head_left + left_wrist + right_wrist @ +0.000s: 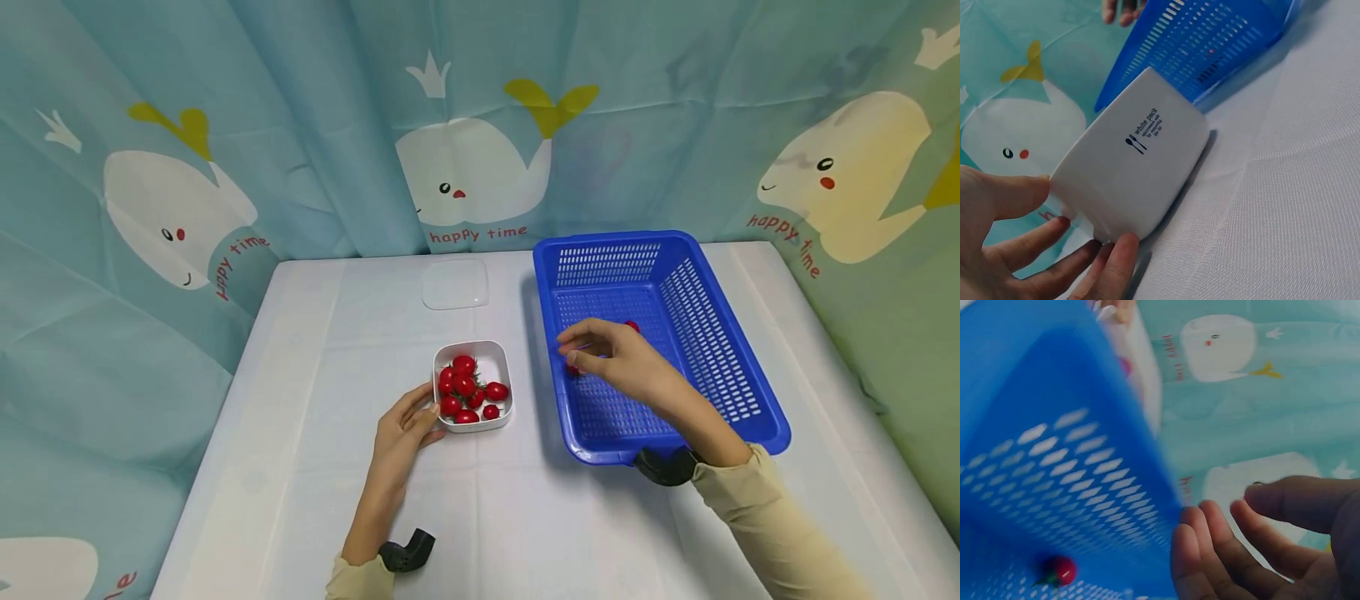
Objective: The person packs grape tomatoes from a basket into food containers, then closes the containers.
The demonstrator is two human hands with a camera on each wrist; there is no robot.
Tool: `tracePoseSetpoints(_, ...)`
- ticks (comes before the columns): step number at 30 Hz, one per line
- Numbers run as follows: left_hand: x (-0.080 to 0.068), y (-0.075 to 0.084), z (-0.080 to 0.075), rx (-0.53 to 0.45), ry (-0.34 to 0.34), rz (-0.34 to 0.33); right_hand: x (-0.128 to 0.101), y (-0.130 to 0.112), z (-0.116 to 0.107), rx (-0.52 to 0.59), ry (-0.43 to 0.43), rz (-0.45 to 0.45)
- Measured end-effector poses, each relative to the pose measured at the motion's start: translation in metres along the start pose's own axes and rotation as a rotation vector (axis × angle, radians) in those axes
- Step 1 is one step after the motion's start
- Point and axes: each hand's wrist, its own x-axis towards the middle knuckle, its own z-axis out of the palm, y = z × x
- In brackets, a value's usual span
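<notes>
A small white container (491,357) holds several red cherry tomatoes (465,387) near the table's middle. My left hand (408,427) holds its near left corner, thumb on the rim. In the left wrist view my left hand's (1054,234) thumb and fingers clasp the container's (1141,169) corner. My right hand (600,354) hovers inside the blue plastic basket (705,333), fingers relaxed and empty (1260,537). One tomato (632,326) lies on the basket floor behind the hand. Another tomato (573,371) sits just under the fingertips. A tomato (1060,570) also shows through the basket's mesh (1054,456).
A clear plastic lid (455,284) lies on the white tablecloth (315,375) behind the container. Whale-print curtains (472,167) close in the table on the back and both sides. The basket (1210,37) stands right of the container.
</notes>
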Motion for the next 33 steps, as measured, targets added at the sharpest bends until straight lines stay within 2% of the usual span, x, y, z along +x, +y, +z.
tracePoseSetpoints(9,0.0,0.0,0.0,0.003,0.001,0.0,0.021,0.024,-0.016,0.01,-0.069,0.144)
tracePoseSetpoints(19,0.0,-0.001,0.0,-0.001,0.002,0.007,0.033,0.038,-0.021,0.022,-0.222,0.31)
tracePoseSetpoints(23,-0.001,-0.002,0.0,-0.003,0.001,0.008,0.038,0.044,-0.02,0.006,-0.25,0.337)
tracePoseSetpoints(33,-0.001,-0.002,-0.001,-0.006,0.001,0.022,0.043,0.05,-0.018,0.048,-0.318,0.362)
